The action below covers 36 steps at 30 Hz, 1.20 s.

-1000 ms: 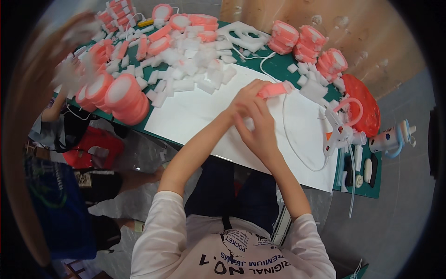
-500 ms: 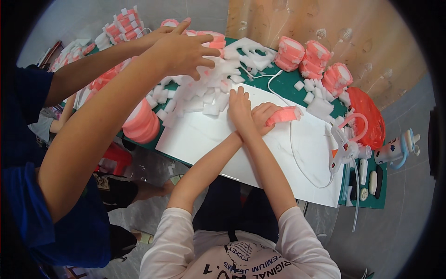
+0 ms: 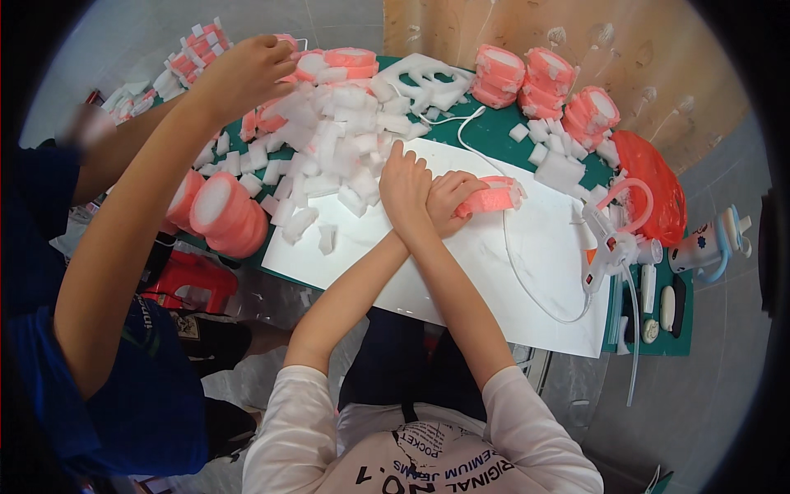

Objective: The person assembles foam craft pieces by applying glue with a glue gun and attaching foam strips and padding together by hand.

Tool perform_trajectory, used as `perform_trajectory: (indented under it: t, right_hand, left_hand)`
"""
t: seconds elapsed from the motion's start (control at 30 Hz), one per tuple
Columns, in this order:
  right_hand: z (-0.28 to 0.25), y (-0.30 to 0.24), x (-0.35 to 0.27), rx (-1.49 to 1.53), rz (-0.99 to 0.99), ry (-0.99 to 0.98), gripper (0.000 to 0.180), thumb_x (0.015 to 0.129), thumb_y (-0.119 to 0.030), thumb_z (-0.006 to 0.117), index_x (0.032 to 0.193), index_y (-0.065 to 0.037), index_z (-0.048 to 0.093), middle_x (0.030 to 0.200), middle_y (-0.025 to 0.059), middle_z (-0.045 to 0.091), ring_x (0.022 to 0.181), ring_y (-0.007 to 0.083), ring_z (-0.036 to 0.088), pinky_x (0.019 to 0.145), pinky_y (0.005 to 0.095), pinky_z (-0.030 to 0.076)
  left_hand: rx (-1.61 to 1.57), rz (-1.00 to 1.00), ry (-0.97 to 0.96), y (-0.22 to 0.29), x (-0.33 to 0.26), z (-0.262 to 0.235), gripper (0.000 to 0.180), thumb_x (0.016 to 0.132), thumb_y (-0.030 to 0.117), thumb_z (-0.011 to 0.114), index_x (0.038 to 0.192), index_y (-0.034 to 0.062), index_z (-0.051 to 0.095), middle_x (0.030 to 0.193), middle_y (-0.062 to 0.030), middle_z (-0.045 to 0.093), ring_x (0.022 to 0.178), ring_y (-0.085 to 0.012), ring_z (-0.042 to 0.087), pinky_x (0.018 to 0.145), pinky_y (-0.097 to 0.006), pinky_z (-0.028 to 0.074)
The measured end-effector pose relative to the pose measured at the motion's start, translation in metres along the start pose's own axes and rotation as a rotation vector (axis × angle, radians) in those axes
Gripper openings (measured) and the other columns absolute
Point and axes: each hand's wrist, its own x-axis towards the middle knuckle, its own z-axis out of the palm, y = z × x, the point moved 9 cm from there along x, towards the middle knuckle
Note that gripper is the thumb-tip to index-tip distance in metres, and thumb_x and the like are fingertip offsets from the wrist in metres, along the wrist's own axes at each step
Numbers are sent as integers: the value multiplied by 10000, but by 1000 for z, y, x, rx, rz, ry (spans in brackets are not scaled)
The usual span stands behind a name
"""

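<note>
Since a moment ago, the helper's arm (image 3: 156, 206) reached further over the white bits (image 3: 346, 148). At 12 o'clock, the right hand (image 3: 451, 198) grips the pink foam ring (image 3: 494, 196); the left hand (image 3: 405, 188) lies flat across it. Foam looks light, squashy; hold its sides.

Bare white paper sheet (image 3: 461, 272) lies open at centre and lower right of the frame. A heap of white foam blocks (image 3: 337, 148) crowds the upper left, under another person's arm (image 3: 156, 189). A white glue gun (image 3: 605, 247) and its looping cord (image 3: 527, 280) block the right.
</note>
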Motion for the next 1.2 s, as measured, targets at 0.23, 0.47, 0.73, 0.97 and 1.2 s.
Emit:
perform_trajectory:
  t: [0.23, 0.47, 0.73, 0.97, 1.2]
  right_hand:
    - [-7, 5, 0, 142, 23, -20, 208, 756, -99, 510, 928, 8, 460, 766, 214, 537, 721, 348, 552, 544, 445, 464]
    - [-26, -3, -1, 433, -1, 65, 294, 738, -59, 519, 1004, 28, 427, 921, 244, 512, 817, 400, 523, 658, 439, 449]
    - [-54, -8, -2, 815, -192, 309, 205, 741, -46, 577, 904, 52, 498, 831, 176, 556, 721, 314, 558, 654, 332, 446]
    - [10, -69, -47, 1426, -254, -1020, 256, 882, -206, 492, 975, 15, 582, 859, 88, 630, 682, 142, 597, 656, 266, 466]
    - [-4, -94, -99, 1296, -418, -1587, 340, 879, -243, 492, 1138, -29, 551, 1133, 93, 561, 929, 152, 577, 805, 269, 446]
  left_hand:
    - [-52, 9, -37, -7, -4, 16, 484, 541, -28, 635, 1007, 81, 561, 1009, -74, 542, 945, -257, 518, 798, -334, 410]
    - [-45, 9, -69, -9, -8, 15, 516, 526, -37, 651, 1021, 71, 553, 1023, -81, 533, 951, -266, 509, 797, -344, 416]
    - [-40, 23, -40, -12, -11, 16, 518, 531, -31, 651, 1025, 84, 544, 1022, -75, 530, 959, -265, 505, 806, -356, 417]
    - [-95, 21, -49, -11, -8, 18, 495, 547, -29, 638, 1020, 85, 547, 1013, -75, 535, 963, -270, 502, 818, -357, 411]
    - [-90, 51, -35, -7, -12, 17, 440, 580, -26, 595, 995, 116, 565, 1007, -55, 540, 934, -252, 507, 800, -354, 402]
